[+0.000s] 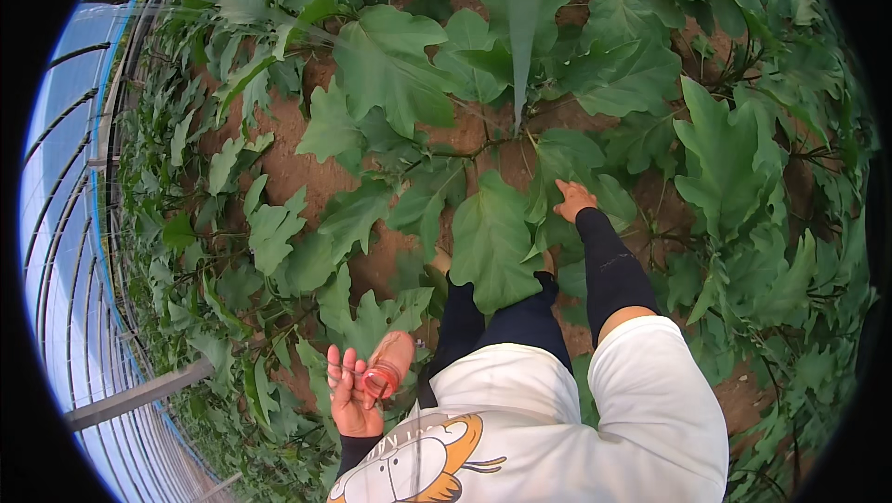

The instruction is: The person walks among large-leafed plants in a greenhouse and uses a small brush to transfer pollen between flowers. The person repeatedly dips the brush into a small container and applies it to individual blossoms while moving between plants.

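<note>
My left hand [354, 395] is low in the view, palm turned up, with a small clear jar [396, 357] held at its fingers. The jar has a red rim and looks pinkish inside; a thin dark stick shows at its mouth. How the fingers grip it is partly unclear. My right hand [575, 199], in a black sleeve, reaches forward among eggplant leaves, index finger and thumb apart, with nothing seen between them. Just left of it hangs a large eggplant leaf [496, 242] in front of my legs. A branching eggplant stem [481, 150] lies further forward.
A pale translucent strip [521, 36] runs down from the top to the plant's stem. Dense eggplant plants [725, 155] stand on both sides over brown soil [300, 168]. At left are a grey bar [143, 400] and the curved ribs of a film greenhouse [70, 224].
</note>
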A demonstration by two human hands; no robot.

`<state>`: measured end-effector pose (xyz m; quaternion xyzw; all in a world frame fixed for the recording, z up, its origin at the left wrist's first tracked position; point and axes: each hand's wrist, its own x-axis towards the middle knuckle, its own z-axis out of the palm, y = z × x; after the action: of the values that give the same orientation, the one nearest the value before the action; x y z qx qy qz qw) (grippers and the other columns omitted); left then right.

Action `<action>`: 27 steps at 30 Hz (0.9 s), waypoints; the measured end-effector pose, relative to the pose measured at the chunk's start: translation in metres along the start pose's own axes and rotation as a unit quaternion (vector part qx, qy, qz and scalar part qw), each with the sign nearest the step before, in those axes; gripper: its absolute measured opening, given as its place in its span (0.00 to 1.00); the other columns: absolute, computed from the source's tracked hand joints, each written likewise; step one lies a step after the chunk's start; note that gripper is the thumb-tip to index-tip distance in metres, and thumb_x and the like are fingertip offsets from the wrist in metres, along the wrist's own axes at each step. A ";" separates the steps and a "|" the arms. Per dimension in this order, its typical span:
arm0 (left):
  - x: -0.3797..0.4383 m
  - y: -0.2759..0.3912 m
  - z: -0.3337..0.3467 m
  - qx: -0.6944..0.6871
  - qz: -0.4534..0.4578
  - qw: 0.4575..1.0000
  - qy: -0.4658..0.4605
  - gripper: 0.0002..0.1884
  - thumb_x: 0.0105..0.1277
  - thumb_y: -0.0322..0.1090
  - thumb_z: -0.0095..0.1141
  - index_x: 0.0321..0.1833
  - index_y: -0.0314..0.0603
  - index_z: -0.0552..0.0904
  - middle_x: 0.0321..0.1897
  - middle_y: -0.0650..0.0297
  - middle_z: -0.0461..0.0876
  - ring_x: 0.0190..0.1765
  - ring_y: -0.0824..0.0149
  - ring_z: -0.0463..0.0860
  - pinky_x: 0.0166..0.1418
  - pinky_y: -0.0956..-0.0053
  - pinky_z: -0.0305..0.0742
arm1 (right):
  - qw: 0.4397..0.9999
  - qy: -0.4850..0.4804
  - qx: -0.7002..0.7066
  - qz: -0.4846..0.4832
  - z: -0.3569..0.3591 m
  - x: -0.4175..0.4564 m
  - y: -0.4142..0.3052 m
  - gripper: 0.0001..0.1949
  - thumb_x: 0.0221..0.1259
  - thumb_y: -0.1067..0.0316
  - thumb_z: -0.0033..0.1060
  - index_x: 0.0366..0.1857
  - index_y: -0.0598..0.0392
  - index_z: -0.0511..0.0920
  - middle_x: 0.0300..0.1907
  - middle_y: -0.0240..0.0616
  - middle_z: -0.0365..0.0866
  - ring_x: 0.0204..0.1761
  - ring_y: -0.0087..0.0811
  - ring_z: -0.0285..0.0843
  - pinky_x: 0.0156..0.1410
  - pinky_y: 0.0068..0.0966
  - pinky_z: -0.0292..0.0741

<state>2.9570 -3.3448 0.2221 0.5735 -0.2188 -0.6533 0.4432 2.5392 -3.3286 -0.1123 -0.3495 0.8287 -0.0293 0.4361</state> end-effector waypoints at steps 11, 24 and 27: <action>0.010 -0.013 0.059 -0.054 -0.079 0.992 -0.082 0.24 0.70 0.28 0.44 0.69 0.46 0.61 0.60 0.57 0.73 0.53 0.70 0.79 0.23 0.89 0.66 | 0.896 0.201 0.229 -0.323 -0.056 -0.177 -0.092 0.23 0.53 0.70 0.59 0.56 0.55 0.72 0.65 0.49 0.62 0.64 0.48 0.62 0.66 0.38 0.63; 0.010 -0.019 0.086 -0.175 -0.111 0.962 -0.179 0.23 0.71 0.30 0.42 0.69 0.48 0.60 0.62 0.60 0.70 0.54 0.73 0.77 0.23 0.90 0.63 | 0.832 0.103 0.081 -0.539 -0.088 -0.321 -0.203 0.13 0.56 0.64 0.62 0.46 0.48 0.79 0.60 0.44 0.69 0.63 0.49 0.65 0.62 0.40 0.64; 0.012 -0.019 0.083 -0.166 -0.092 0.968 -0.163 0.22 0.71 0.29 0.42 0.68 0.47 0.61 0.60 0.60 0.72 0.53 0.73 0.78 0.22 0.90 0.63 | 0.836 0.155 0.063 -0.523 -0.119 -0.345 -0.214 0.11 0.56 0.62 0.63 0.41 0.51 0.81 0.48 0.42 0.77 0.45 0.39 0.76 0.47 0.32 0.73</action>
<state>2.8734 -3.3632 0.2205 0.3954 -0.1232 -0.8033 0.4280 2.6987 -3.3122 0.2789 -0.6931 0.5759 -0.3593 0.2428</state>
